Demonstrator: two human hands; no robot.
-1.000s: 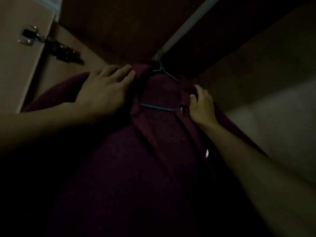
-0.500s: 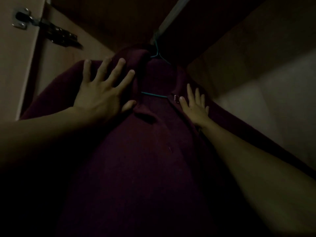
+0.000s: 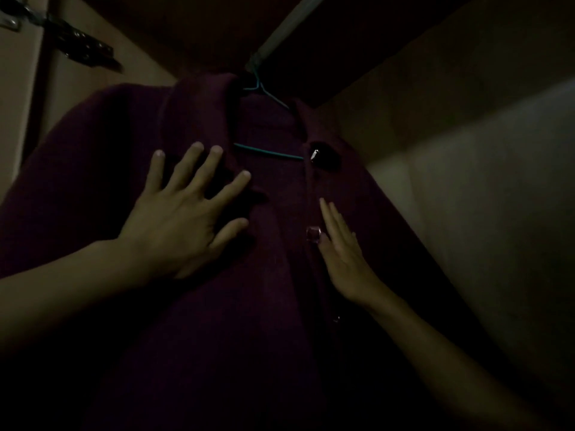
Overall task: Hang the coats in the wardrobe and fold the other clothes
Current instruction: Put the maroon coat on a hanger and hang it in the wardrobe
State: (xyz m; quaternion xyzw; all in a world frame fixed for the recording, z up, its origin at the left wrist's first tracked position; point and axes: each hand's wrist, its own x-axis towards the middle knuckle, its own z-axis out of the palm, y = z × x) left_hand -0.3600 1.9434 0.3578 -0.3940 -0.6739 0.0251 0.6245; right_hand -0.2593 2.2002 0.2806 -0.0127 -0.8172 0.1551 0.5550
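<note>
A dark maroon coat (image 3: 255, 306) hangs on a teal wire hanger (image 3: 267, 152) from the wardrobe rail (image 3: 286, 29), seen from below in dim light. My left hand (image 3: 183, 222) lies flat on the coat's left chest below the collar, fingers spread. My right hand (image 3: 342, 253) rests with straight fingers along the button placket, beside a shiny square button (image 3: 313, 234). A second dark button (image 3: 323, 155) sits higher up by the collar.
The wardrobe door with a metal hinge (image 3: 77, 48) stands at the upper left. The wardrobe's wooden side panel (image 3: 435, 88) and a pale wall (image 3: 497, 197) lie to the right. The lower part of the coat is lost in shadow.
Both hands went from gripping the collar area to lying flat with spread fingers, and slid down the coat's front. The view moved in closer to the coat.
</note>
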